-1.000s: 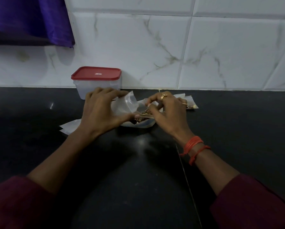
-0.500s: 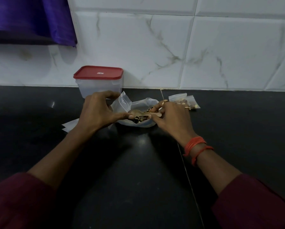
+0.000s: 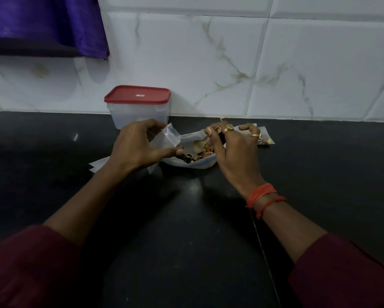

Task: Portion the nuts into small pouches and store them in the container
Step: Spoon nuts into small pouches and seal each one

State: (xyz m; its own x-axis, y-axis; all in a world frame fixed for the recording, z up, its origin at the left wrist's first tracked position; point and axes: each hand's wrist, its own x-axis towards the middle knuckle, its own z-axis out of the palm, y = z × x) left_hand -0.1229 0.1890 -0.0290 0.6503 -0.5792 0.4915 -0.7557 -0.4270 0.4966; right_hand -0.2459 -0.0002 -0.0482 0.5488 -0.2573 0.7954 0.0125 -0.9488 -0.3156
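The step in hand is judged to be the scooping of nuts (image 3: 205,152) from the open large bag (image 3: 205,166) into a small pouch (image 3: 167,137). To do it well, the mouth of the pouch should be kept wide and brought close over the large bag, so that any nut that falls is caught there and not on the table (image 3: 186,218). The spoon (image 3: 196,146) should be filled only modestly and tipped slowly. The left hand (image 3: 139,147) is held low over the table, knuckles upward, and the small pouch is pinched between its thumb and curled fingers (image 3: 155,124), with the pouch tilted toward the bag. The right hand (image 3: 233,150) is arched above the nuts; the spoon handle is held by its thumb and first fingers (image 3: 211,132), the bowl is pointed down to the left, and the other fingers are loosely curled. It cannot be told whether the bowl is touching the nuts. Behind the right hand a filled pouch (image 3: 264,141) is partly seen, and flat empty pouches (image 3: 97,165) lie under the left wrist. The container (image 3: 137,114) stands against the wall with its red lid (image 3: 137,95) closed, so storing is not yet begun.
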